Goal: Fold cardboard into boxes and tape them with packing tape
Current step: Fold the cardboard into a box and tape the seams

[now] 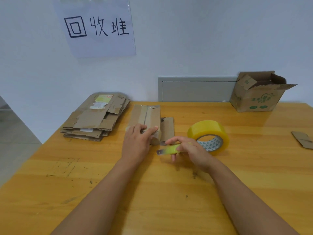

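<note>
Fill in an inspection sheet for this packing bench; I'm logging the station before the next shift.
Surface: wooden table, scuffed with dark marks.
Job's things: small taped box at centre; tape roll lying on its side to its right; stack of flattened cardboard at back left; yellow-green utility knife with blade out.
Clutter: open printed carton at back right; cardboard scrap at right edge.
Grip: left hand rests on the near end of the taped box; right hand holds the knife, blade toward the box.
Cables: nothing seen.
Surroundings: white wall with handwritten paper sign; grey wall panel.
</note>
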Available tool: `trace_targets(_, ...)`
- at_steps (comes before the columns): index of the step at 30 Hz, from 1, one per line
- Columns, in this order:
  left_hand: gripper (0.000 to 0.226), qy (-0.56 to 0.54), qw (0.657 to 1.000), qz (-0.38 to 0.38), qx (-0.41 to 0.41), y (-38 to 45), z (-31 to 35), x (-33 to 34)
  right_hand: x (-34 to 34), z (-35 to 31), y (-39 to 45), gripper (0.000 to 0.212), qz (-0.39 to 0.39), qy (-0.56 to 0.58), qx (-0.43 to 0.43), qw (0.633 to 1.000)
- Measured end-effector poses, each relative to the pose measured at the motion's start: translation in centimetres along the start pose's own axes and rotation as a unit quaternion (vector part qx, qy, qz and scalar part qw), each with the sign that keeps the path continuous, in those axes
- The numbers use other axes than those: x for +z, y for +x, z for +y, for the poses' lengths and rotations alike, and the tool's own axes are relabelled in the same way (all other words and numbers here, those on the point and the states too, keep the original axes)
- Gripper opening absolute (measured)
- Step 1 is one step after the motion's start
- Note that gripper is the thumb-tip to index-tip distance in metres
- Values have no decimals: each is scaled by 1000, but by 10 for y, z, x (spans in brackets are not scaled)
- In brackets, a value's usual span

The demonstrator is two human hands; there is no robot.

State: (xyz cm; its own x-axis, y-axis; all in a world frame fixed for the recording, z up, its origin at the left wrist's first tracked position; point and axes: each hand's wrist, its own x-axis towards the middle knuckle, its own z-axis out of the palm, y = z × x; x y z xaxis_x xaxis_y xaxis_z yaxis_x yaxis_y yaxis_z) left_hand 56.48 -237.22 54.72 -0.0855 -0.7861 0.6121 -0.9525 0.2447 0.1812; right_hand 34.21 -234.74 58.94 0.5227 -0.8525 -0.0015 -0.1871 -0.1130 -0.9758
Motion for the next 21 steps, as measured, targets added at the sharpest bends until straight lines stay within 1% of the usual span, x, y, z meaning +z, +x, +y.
trace_targets(4,38,13,1000,-11,22,5,-4,-3,-6,-11,-25,15,-131,-63,38,989)
trace_targets(6,37,17,999,-13,35,4,-4,-4,-1,-3,-36,13,-181,-97,58,977)
trace_targets(7,38,15,999,-12,36,4,-4,-5,2,2,-40,14,-184,-142,64,970)
trace_targets(10,36,9,1000,-10,24,4,-2,-8,5,19,-45,11,-144,-329,39,932)
trace_targets(11,32,9,1000,-9,21,4,-2,-8,5,22,-46,13,-130,-363,30,922)
trace_targets(12,28,8,1000,-5,19,4,-2,-8,6,22,-45,17,-114,-371,25,921)
trace_targets(15,25,9,1000,14,12,8,-2,-3,10,17,-38,28,-54,-300,23,952)
trace_targets(18,24,14,1000,23,11,12,-3,1,16,13,-21,18,14,-269,4,963)
trace_targets(19,23,19,999,26,8,13,-3,3,19,11,-13,18,36,-262,1,964)
trace_targets(21,21,38,999,33,-12,12,-4,3,24,4,4,29,68,-249,6,966)
